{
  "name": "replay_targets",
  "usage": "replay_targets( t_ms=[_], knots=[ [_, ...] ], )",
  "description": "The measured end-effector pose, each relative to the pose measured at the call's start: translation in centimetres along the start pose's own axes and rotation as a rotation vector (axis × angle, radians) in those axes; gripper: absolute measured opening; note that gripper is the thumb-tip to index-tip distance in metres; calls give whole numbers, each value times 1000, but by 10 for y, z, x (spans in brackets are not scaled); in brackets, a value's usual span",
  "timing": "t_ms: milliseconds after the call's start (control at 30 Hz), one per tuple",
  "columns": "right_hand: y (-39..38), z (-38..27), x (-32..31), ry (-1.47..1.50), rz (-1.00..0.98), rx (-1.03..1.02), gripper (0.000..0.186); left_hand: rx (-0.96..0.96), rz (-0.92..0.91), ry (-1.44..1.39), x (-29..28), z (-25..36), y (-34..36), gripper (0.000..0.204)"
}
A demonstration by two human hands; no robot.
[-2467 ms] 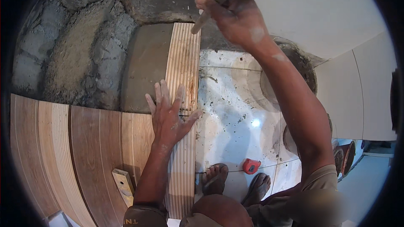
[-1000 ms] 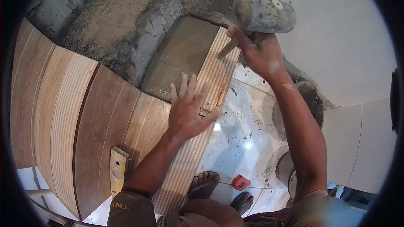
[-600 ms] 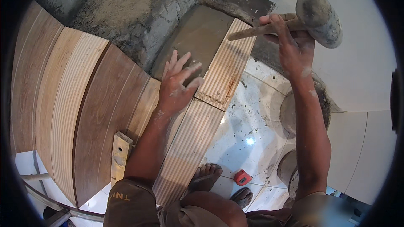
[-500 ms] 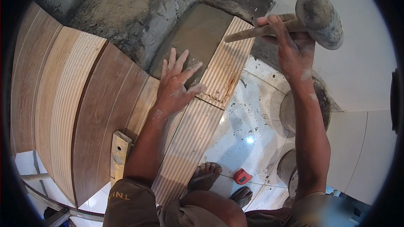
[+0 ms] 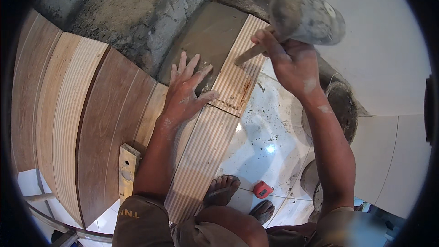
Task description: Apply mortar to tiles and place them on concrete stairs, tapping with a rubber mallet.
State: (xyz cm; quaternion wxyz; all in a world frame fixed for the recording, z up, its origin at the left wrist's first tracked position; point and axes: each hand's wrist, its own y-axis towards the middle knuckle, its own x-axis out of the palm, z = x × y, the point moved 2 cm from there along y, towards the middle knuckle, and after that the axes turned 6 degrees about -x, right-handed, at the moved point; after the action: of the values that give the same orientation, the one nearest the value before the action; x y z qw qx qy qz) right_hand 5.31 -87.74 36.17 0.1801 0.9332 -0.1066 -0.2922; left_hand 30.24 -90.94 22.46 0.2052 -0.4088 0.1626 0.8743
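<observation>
Gripped in my right hand (image 5: 297, 66) is a mallet (image 5: 302, 16) with a large, dirty grey head. Its wooden handle slants down over a ribbed, wood-look tile (image 5: 235, 75), and the head is raised above the tile's far end. My left hand (image 5: 185, 87) has its fingers spread and lies at the near end of the smooth wet mortar (image 5: 215, 29). The thumb of that hand reaches the tile's left edge. A second ribbed tile (image 5: 201, 151) continues the row toward me, with a dark joint between the two.
Brown and beige step tiles (image 5: 105, 123) stretch to the left, with a yellow spirit level (image 5: 129, 167) by my left forearm. Rough rubble (image 5: 123, 9) fills the back left. Right of the row are a red tape measure (image 5: 262, 189), mortar-stained buckets (image 5: 342, 112) and a white wall (image 5: 379, 64).
My right hand has moved left with the mallet, so its head now hangs closer to the ribbed tile's far end. The left hand keeps its place on the mortar.
</observation>
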Motion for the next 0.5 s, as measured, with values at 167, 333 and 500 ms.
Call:
replay_targets(
  t_ms=[167,333,500],
  knots=[
    [-5,8,3,-52,40,-80,22,2,-5,-8,2,1,1,70],
    [-5,6,2,23,32,-37,27,76,69,69,0,5,-1,70],
    [-4,-14,-22,-26,121,-235,18,218,7,92,6,28,-6,68]
  ],
)
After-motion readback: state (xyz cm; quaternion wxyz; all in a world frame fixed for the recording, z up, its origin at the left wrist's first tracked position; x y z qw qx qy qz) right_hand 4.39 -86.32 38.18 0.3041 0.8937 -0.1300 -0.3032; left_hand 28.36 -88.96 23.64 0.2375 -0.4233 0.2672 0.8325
